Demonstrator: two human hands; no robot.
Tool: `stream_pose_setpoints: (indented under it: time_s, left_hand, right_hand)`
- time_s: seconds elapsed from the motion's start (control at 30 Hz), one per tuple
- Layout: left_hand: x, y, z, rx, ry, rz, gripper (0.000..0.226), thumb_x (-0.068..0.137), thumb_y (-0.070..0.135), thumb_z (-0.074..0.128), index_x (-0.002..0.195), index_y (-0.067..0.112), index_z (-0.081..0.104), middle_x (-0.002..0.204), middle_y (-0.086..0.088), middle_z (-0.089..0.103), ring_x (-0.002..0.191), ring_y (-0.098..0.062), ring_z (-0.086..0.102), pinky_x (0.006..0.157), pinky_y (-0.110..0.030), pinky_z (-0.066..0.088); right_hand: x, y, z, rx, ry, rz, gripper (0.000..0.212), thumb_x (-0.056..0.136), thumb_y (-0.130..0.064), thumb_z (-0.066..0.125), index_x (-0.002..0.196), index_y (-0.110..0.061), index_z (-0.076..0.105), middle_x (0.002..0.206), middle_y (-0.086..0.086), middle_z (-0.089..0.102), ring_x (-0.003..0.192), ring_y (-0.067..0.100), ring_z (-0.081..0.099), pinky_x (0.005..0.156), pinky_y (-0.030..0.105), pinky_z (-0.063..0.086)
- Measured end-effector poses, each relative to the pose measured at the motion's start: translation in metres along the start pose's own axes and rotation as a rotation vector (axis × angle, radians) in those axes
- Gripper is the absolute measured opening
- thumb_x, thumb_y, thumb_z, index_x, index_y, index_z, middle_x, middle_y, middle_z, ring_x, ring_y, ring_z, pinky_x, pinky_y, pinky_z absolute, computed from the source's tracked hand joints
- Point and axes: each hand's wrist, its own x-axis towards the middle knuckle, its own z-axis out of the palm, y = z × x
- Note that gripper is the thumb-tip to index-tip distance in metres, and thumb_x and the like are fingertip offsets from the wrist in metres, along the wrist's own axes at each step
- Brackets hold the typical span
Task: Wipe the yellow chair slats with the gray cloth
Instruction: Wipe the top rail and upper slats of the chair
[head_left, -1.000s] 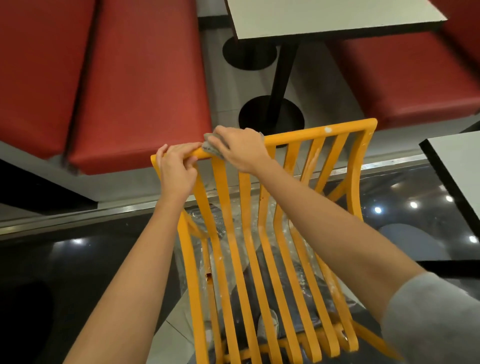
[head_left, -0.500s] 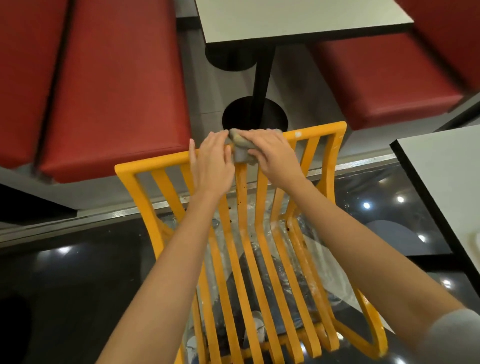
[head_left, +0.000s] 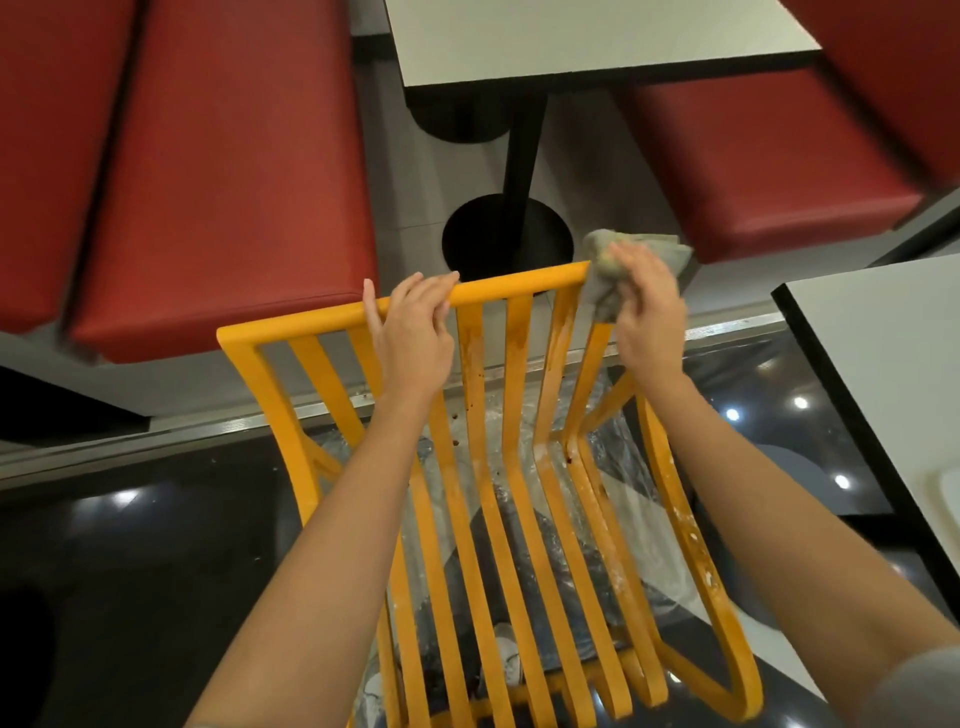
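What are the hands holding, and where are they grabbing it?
The right hand grips the bunched gray cloth at the chair's top right corner. The left hand holds the yellow chair by its top rail.

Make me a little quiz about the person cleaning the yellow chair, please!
1. True or false: the left hand rests on the top rail of the yellow chair.
2. Which corner of the chair's top rail is the gray cloth at: A) the person's right, B) the person's left, C) neither, it lies on the floor?
3. Fill in: the bench seats beyond the chair are coloured ____.

Key
1. True
2. A; the right hand grips it there.
3. Red
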Motion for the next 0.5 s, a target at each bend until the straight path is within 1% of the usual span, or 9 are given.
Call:
stream_pose_setpoints:
  time_s: [0.03,0.07,0.1,0.17,0.2,0.27,0.33,0.4,0.5]
  left_hand:
    - [0.000,0.000,0.001,-0.003,0.001,-0.002,0.036,0.099,0.012,0.050,0.128,0.029,0.063,0.127,0.011,0.065,0.132,-0.011,0.048,0.121,-0.045,-0.002]
    - [0.000,0.001,0.001,-0.006,0.002,-0.004,0.036,0.099,0.012,0.050,0.128,0.029,0.063,0.127,0.012,0.065,0.132,-0.010,0.047,0.121,-0.044,-0.003]
    - [-0.001,0.001,0.000,-0.007,0.003,-0.006,0.036,0.099,0.013,0.050,0.128,0.029,0.063,0.127,0.013,0.064,0.132,-0.010,0.046,0.121,-0.043,-0.004]
    - [-0.001,-0.001,-0.001,-0.007,0.002,-0.007,0.036,0.099,0.013,0.049,0.128,0.031,0.063,0.127,0.014,0.064,0.133,-0.009,0.046,0.121,-0.042,-0.003]
    - [0.000,-0.002,-0.001,-0.005,0.000,-0.004,0.036,0.099,0.013,0.049,0.128,0.031,0.062,0.127,0.014,0.064,0.133,-0.008,0.046,0.121,-0.041,-0.003]
    - [0.001,-0.003,-0.002,0.001,-0.010,0.009,0.037,0.100,0.014,0.049,0.129,0.032,0.062,0.127,0.015,0.064,0.133,-0.008,0.045,0.121,-0.040,-0.002]
    - [0.000,-0.005,-0.002,-0.008,-0.021,0.012,0.036,0.100,0.015,0.048,0.130,0.032,0.061,0.128,0.015,0.064,0.134,-0.008,0.045,0.120,-0.037,-0.003]
    - [0.001,-0.005,-0.002,-0.016,-0.026,0.005,0.036,0.100,0.016,0.048,0.130,0.031,0.061,0.129,0.015,0.063,0.135,-0.008,0.043,0.120,-0.036,-0.005]
    - [0.001,-0.003,-0.001,-0.020,-0.021,-0.008,0.036,0.100,0.016,0.049,0.129,0.032,0.062,0.128,0.016,0.063,0.135,-0.007,0.042,0.120,-0.037,-0.006]
  right_hand:
    - [0.010,0.001,-0.002,-0.033,0.062,0.067,0.031,0.095,-0.002,0.044,0.117,-0.008,0.065,0.119,0.005,0.067,0.115,0.023,0.059,0.105,0.046,0.045]
    - [0.022,-0.002,0.001,-0.111,0.084,0.133,0.024,0.095,-0.007,0.044,0.108,-0.009,0.064,0.105,0.006,0.067,0.103,0.024,0.061,0.098,0.047,0.046]
    - [0.032,-0.010,0.007,-0.198,0.061,0.162,0.020,0.095,-0.012,0.043,0.101,-0.010,0.062,0.095,0.006,0.065,0.096,0.025,0.060,0.097,0.045,0.043]
    - [0.042,-0.032,0.021,-0.256,-0.073,0.060,0.020,0.097,-0.017,0.042,0.095,-0.011,0.061,0.084,0.002,0.060,0.088,0.025,0.057,0.095,0.036,0.034]
    - [0.039,-0.042,0.026,-0.210,-0.167,-0.047,0.020,0.100,-0.019,0.043,0.099,-0.012,0.062,0.086,-0.003,0.060,0.090,0.019,0.057,0.093,0.030,0.030]
    - [0.026,-0.046,0.026,-0.089,-0.370,-0.237,0.023,0.103,-0.027,0.048,0.119,-0.018,0.062,0.108,-0.013,0.060,0.106,0.005,0.052,0.100,0.025,0.026]
    - [0.024,-0.027,0.011,-0.086,-0.442,-0.303,0.033,0.103,-0.035,0.049,0.134,-0.024,0.055,0.124,-0.013,0.060,0.119,0.006,0.051,0.107,0.031,0.029]
    - [0.033,-0.004,-0.006,-0.206,-0.358,-0.232,0.036,0.102,-0.043,0.044,0.129,-0.025,0.058,0.121,-0.005,0.064,0.116,0.017,0.055,0.102,0.039,0.032]
    - [0.055,-0.005,-0.003,-0.390,-0.285,-0.008,0.037,0.099,-0.044,0.035,0.102,-0.022,0.066,0.102,0.003,0.069,0.103,0.027,0.055,0.095,0.040,0.030]
